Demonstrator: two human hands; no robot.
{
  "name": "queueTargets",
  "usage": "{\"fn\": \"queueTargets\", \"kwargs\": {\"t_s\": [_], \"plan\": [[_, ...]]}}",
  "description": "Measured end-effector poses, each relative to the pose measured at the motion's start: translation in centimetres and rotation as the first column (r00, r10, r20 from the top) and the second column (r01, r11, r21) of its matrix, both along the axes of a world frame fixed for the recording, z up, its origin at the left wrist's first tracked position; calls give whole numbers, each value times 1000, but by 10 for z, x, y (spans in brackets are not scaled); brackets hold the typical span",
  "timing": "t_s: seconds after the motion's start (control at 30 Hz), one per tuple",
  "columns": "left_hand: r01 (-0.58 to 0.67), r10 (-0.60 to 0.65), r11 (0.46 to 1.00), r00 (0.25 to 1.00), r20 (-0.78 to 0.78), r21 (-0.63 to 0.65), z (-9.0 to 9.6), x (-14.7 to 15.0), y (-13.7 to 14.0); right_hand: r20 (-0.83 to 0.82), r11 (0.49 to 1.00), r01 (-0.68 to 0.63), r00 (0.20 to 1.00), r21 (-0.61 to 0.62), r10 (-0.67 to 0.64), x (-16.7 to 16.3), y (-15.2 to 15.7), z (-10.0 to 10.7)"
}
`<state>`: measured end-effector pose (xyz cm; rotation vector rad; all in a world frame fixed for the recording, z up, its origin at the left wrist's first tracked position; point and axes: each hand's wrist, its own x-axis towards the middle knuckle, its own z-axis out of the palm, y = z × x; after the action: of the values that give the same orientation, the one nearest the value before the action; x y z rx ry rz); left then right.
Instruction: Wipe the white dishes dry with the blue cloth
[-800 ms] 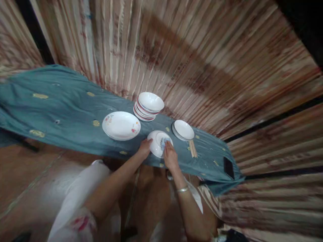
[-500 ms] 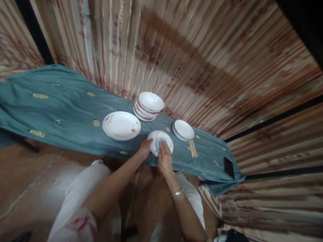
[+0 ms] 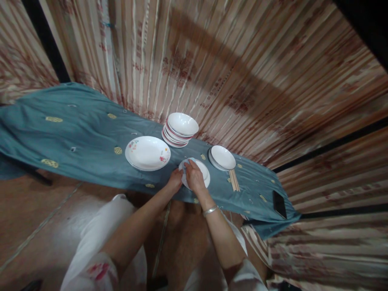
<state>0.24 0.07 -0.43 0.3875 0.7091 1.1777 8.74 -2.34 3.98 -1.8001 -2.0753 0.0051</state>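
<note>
A small white plate [image 3: 205,173] is near the front edge of the cloth-covered table, in front of me. My left hand [image 3: 175,180] grips its left rim. On the plate's left side my right hand [image 3: 194,177] presses a light blue cloth [image 3: 186,162] against the surface, fingers bent over it and partly hiding it. Left of my hands lies an oval white dish [image 3: 148,153] with flower prints. Behind stands a stack of white bowls [image 3: 182,124] with red-edged sides.
Right of my hands sit several stacked white plates [image 3: 223,157], with wooden chopsticks [image 3: 234,180] beside them. A black phone [image 3: 279,204] lies at the right end of the blue-green tablecloth [image 3: 91,133]. A patterned curtain [image 3: 188,60] hangs behind the table.
My right hand has moved the blue cloth from the middle of the plate to its left rim, near my left hand. The left hand keeps its hold on the plate.
</note>
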Motion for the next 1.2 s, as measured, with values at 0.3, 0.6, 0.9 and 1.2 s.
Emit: {"fn": "queueTargets", "kwargs": {"t_s": [0.3, 0.6, 0.9, 1.2], "plan": [[50, -49, 997, 999, 17, -61, 3, -2, 0, 112, 984, 68, 992, -166, -49, 2, 38, 27], [33, -31, 996, 999, 25, -85, 2, -2, -1, 62, 929, 262, 965, -264, -254, 25, 61, 25], [-8, 9, 991, 1000, 4, -131, 4, 0, -1, -58, 893, 385, 911, -233, -407, 70, 57, 8], [-13, 11, 989, 1000, -8, -148, 4, 0, 0, -333, 874, 477, 812, -93, -479, 87, 4, -21]]}}
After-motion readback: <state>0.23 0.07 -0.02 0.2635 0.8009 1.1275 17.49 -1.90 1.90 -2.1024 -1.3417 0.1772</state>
